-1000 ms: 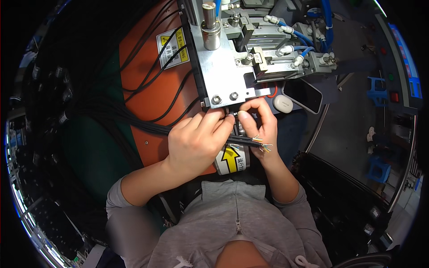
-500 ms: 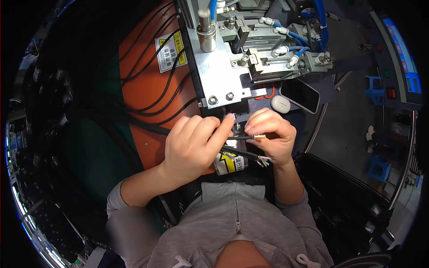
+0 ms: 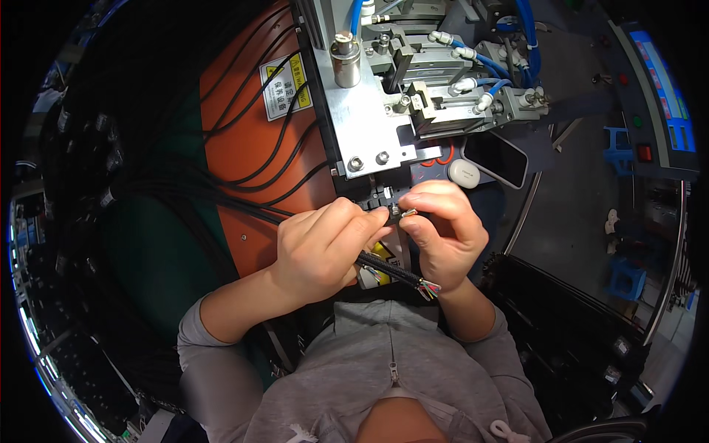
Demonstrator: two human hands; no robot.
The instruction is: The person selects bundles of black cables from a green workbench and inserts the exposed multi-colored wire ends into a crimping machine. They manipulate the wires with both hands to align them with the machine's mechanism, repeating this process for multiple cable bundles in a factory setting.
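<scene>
My left hand point(image 3: 325, 247) is closed around several black cables, gripping one between thumb and forefinger close to its end. That cable's bare coloured wires point(image 3: 408, 213) lie between the thumb and forefinger of my right hand point(image 3: 449, 230), whose fingers are curled. The contact there is partly hidden. Below, another black cable point(image 3: 395, 274) sticks out of my left fist with fanned coloured wires point(image 3: 428, 289) at its tip. Just beyond my fingertips is a small metal and black fixture point(image 3: 388, 193), partly covered by my hands.
A metal machine plate point(image 3: 369, 133) with pneumatic clamps point(image 3: 450, 111) and blue hoses stands ahead. Black cables point(image 3: 251, 188) run across the orange panel point(image 3: 229, 159) at left. A phone point(image 3: 496, 159) and a white case point(image 3: 464, 173) lie at right, near red-handled scissors or pliers point(image 3: 445, 153).
My left forefinger has drawn down from the fixture to the cable. The cable's wire end has shifted left and up, with my right fingers around it. The lower cable has tilted further down.
</scene>
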